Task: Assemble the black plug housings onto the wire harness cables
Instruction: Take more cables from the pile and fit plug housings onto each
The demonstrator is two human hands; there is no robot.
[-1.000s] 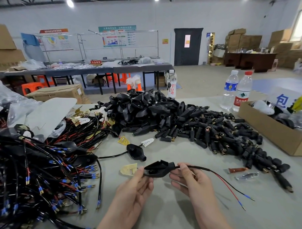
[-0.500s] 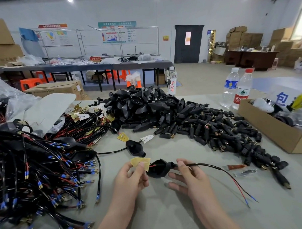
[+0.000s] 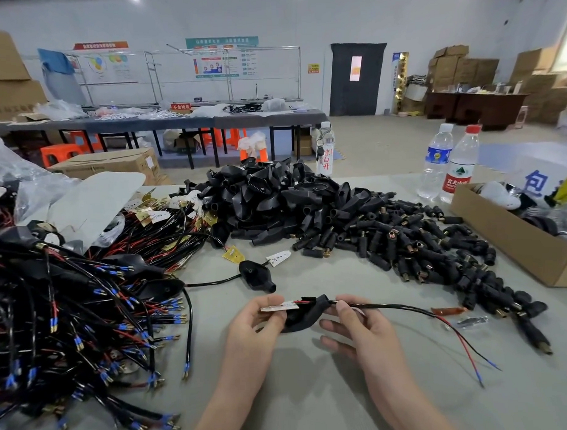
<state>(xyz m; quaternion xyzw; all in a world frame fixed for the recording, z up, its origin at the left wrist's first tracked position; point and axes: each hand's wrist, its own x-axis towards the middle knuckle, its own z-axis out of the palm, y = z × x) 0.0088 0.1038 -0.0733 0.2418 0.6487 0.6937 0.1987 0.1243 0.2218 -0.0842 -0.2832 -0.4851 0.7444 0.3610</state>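
My left hand (image 3: 257, 325) pinches a small flat circuit tab (image 3: 280, 306) with red and black leads, held at the mouth of a black plug housing (image 3: 303, 315). My right hand (image 3: 360, 324) pinches the black cable (image 3: 388, 305) where it leaves the housing's narrow end. The cable runs right across the table and ends in red and black wires with blue tips (image 3: 473, 359). A heap of loose black housings (image 3: 275, 195) lies behind, and a tangle of harness cables (image 3: 70, 318) fills the left.
Small black barrel connectors (image 3: 415, 248) spread to the right of the heap. One assembled housing on a cable (image 3: 255, 275) lies just beyond my hands. A cardboard box (image 3: 514, 239) stands at the right edge, two water bottles (image 3: 447, 164) behind it.
The circuit tab has turned from face-up to edge-on and slid closer into the housing mouth. The housing has rotated in my hands, and both hands sit slightly lower.
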